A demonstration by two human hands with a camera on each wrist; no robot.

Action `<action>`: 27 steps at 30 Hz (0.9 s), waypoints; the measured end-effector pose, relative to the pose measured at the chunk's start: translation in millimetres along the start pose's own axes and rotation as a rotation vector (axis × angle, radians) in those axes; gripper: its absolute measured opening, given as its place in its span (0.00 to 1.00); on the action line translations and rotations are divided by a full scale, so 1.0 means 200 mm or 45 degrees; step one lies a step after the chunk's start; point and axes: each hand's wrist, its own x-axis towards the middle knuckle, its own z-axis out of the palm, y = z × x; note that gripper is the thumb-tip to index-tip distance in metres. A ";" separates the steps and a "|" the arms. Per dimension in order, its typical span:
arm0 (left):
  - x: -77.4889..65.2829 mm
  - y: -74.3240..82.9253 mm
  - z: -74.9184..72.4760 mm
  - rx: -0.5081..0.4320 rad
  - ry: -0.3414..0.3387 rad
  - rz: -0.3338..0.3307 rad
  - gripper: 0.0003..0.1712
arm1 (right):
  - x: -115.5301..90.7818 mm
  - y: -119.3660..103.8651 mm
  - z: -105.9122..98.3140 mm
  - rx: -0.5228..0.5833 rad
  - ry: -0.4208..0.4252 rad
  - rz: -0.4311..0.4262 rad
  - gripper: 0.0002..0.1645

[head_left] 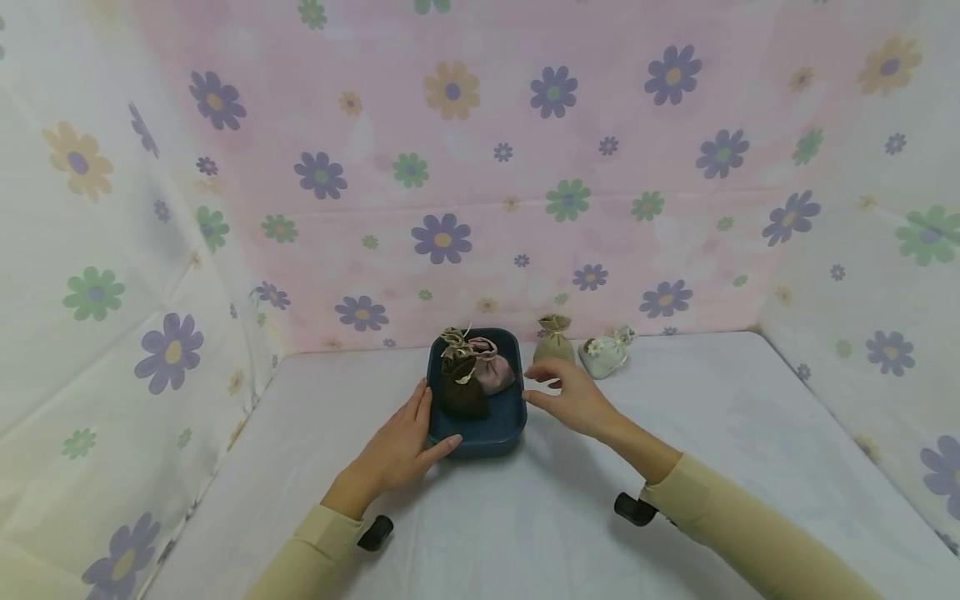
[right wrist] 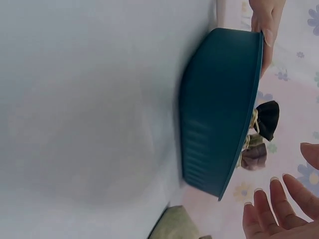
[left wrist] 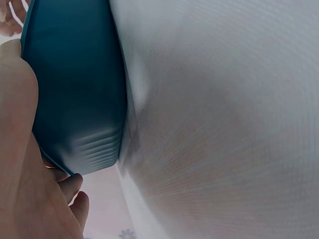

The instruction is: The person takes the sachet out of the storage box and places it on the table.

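Note:
A dark blue tray (head_left: 483, 442) stands on the white cloth in the head view, with small drawstring pouches inside. Among them are a dark brown pouch (head_left: 462, 398) and a mauve pouch (head_left: 495, 375), with olive-gold gathered fabric (head_left: 453, 340) behind. My left hand (head_left: 397, 442) rests against the tray's near left corner, fingers along the left side and thumb across the front rim. Beside the right rim, my right hand (head_left: 573, 400) has its fingers spread, with nothing held. The right wrist view shows those fingers (right wrist: 281, 206) apart from the tray wall.
Behind my right hand stand a tan pouch (head_left: 553, 343) and a pale green pouch (head_left: 603, 354) with a small flower. Flower-printed cloth (head_left: 495, 175) closes off the back and both sides. The white tabletop (head_left: 510, 533) stretches in front of the tray.

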 end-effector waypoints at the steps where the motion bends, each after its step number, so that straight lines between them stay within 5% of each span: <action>1: 0.00 0.00 0.00 -0.001 0.000 0.002 0.63 | -0.01 0.01 -0.01 -0.006 0.003 0.009 0.20; 27: 0.01 -0.01 0.01 -0.011 -0.003 -0.013 0.63 | -0.13 0.33 -0.32 -0.273 0.223 0.023 0.19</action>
